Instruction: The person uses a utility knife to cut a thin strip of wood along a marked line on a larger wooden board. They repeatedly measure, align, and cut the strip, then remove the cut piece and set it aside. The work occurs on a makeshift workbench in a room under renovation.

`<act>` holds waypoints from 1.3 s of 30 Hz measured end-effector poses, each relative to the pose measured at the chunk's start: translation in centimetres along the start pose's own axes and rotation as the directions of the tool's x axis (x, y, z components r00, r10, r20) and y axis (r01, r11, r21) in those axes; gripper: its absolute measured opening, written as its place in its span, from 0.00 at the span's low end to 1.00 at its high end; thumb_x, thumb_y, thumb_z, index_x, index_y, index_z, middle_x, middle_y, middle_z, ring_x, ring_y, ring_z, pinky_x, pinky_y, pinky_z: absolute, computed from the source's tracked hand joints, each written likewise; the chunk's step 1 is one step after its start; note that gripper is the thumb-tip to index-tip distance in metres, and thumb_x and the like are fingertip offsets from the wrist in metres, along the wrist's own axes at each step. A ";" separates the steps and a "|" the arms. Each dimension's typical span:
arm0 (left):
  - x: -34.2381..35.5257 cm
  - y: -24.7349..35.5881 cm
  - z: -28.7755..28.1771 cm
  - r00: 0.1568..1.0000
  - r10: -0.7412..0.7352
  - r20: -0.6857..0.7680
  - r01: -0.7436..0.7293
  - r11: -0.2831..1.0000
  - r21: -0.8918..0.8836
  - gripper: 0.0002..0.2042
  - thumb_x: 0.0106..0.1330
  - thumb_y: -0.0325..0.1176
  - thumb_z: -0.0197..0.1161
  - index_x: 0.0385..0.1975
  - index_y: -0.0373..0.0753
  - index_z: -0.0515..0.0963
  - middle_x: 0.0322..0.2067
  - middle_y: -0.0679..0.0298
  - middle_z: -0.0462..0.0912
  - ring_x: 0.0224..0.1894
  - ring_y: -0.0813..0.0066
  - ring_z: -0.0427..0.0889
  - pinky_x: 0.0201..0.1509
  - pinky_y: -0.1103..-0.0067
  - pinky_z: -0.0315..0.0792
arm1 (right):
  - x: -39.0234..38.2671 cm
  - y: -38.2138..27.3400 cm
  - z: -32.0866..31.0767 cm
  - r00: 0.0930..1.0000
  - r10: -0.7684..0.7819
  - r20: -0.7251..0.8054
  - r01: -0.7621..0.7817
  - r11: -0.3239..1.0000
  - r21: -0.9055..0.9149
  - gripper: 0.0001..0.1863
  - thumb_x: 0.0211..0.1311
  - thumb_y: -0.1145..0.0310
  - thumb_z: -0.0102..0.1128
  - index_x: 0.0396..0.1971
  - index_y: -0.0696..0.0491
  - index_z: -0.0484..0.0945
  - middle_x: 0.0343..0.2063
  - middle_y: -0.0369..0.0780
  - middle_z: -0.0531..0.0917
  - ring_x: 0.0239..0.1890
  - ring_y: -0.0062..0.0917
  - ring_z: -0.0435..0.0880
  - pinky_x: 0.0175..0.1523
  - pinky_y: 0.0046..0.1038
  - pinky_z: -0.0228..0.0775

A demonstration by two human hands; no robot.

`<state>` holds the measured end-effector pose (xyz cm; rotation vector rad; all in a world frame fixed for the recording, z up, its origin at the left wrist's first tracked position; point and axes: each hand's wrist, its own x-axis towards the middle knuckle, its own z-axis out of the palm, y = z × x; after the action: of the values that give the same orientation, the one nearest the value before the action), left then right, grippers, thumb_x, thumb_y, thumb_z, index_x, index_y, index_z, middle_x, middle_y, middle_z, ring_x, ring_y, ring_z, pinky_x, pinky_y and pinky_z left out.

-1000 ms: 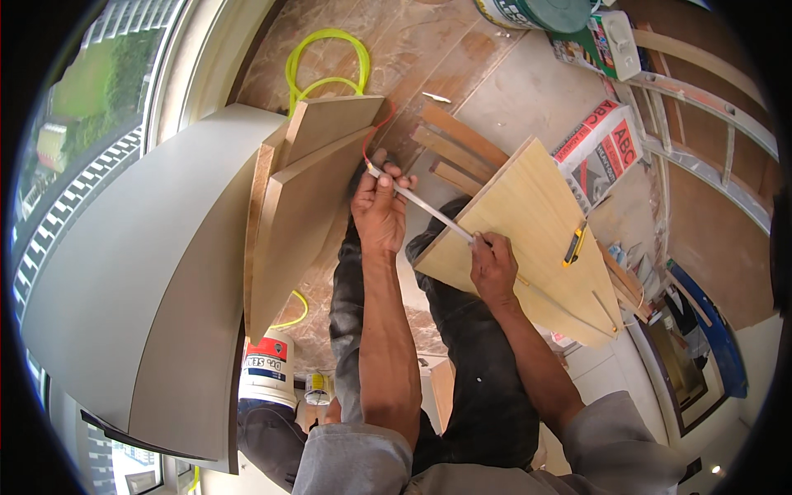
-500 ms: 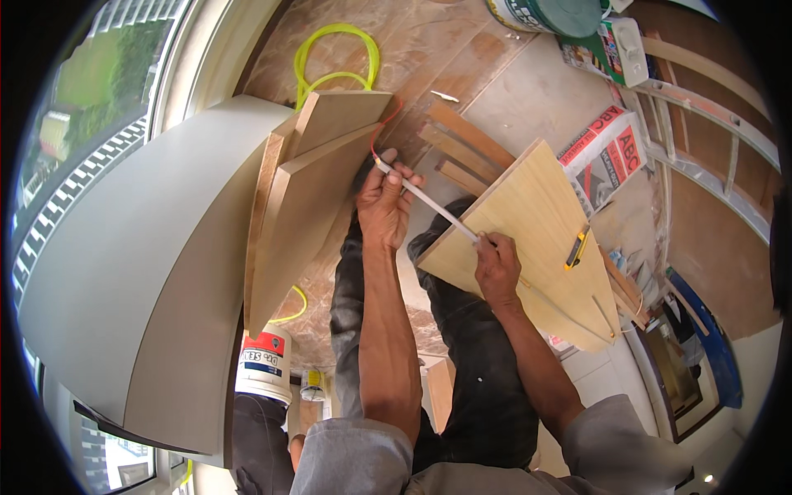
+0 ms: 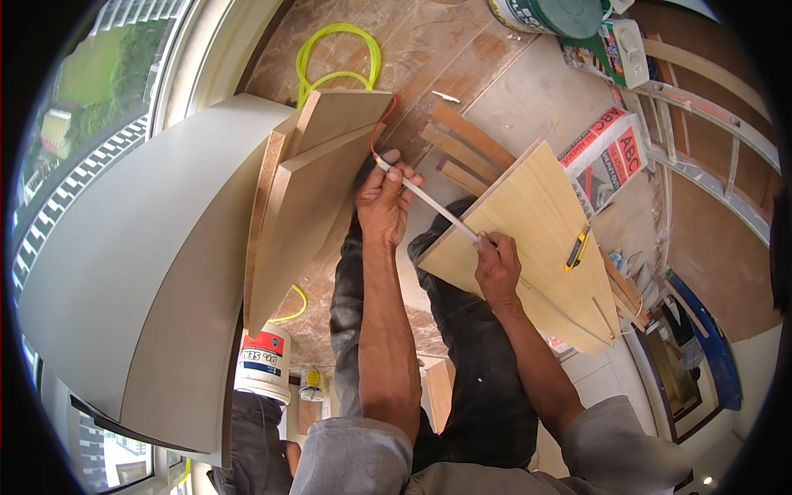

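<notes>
My left hand (image 3: 384,202) is closed on a thin pale strip (image 3: 436,204), near the end where a thin red lead (image 3: 379,129) joins it and runs up beside the upright boards (image 3: 318,206). Lower right, my right hand (image 3: 497,264) pinches the same strip over the light plywood panel (image 3: 536,206), which lies slanted by my right leg. The strip slants down from my left hand to my right. A yellow utility knife (image 3: 576,249) lies on the panel, right of my right hand.
A grey curved panel (image 3: 148,206) stands left by the window. Around me are a yellow-green hose (image 3: 346,78), wood strips (image 3: 470,136), a printed sack (image 3: 598,157), lidded tubs (image 3: 551,12), a ladder (image 3: 726,194) and a white bucket (image 3: 262,367). Another person's dark clothing (image 3: 256,429) shows low left.
The whole view has shifted slightly since one second ago. Both hands keep their hold on the strip, nearly in place. The dark clothing at the lower left has moved a little.
</notes>
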<state>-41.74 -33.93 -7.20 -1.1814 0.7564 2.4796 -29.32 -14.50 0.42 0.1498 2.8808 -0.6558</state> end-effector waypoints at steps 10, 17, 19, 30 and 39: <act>0.3 -0.3 -0.1 0.999 0.035 -0.009 -0.035 0.998 0.053 0.09 0.71 0.30 0.66 0.46 0.34 0.79 0.35 0.60 0.82 0.35 0.66 0.83 0.56 0.60 0.83 | -0.1 0.0 0.2 1.000 0.000 -0.007 0.000 1.000 0.001 0.14 0.54 0.81 0.68 0.43 0.59 0.84 0.38 0.43 0.80 0.40 0.39 0.81 0.42 0.37 0.77; 0.2 -0.6 0.5 0.998 0.054 -0.037 -0.050 0.995 0.082 0.08 0.71 0.31 0.68 0.43 0.35 0.81 0.33 0.62 0.81 0.36 0.71 0.81 0.47 0.64 0.83 | -0.3 -0.1 0.3 0.999 0.034 -0.021 -0.035 0.999 -0.019 0.13 0.54 0.80 0.67 0.42 0.58 0.83 0.38 0.43 0.79 0.41 0.41 0.81 0.44 0.39 0.76; 0.3 -0.6 0.3 0.998 0.060 -0.006 -0.060 0.995 0.083 0.08 0.71 0.31 0.67 0.43 0.35 0.80 0.33 0.62 0.81 0.36 0.70 0.80 0.49 0.63 0.82 | -0.4 0.0 0.6 0.998 0.054 -0.036 -0.054 0.999 -0.008 0.12 0.53 0.79 0.68 0.40 0.57 0.82 0.38 0.43 0.80 0.40 0.41 0.80 0.44 0.40 0.75; 0.5 0.1 0.9 0.993 0.064 0.100 -0.077 0.988 0.134 0.08 0.73 0.31 0.64 0.46 0.35 0.77 0.34 0.61 0.79 0.37 0.67 0.79 0.59 0.57 0.79 | -1.5 0.9 -0.1 0.986 0.135 -0.093 -0.123 0.984 0.128 0.15 0.54 0.78 0.69 0.43 0.56 0.83 0.40 0.41 0.82 0.41 0.39 0.80 0.46 0.39 0.75; 2.5 1.6 -1.6 0.979 -0.067 0.192 0.043 0.991 0.126 0.08 0.73 0.29 0.62 0.48 0.36 0.77 0.35 0.61 0.79 0.40 0.64 0.80 0.66 0.58 0.73 | -5.9 3.6 -1.4 0.969 0.204 -0.142 -0.191 0.977 0.096 0.14 0.55 0.76 0.70 0.43 0.55 0.85 0.42 0.37 0.82 0.44 0.34 0.80 0.50 0.35 0.70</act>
<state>-42.99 -36.10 -9.43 -0.8878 0.7952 2.4214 -23.23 -10.98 1.33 0.5131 2.9290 -0.7531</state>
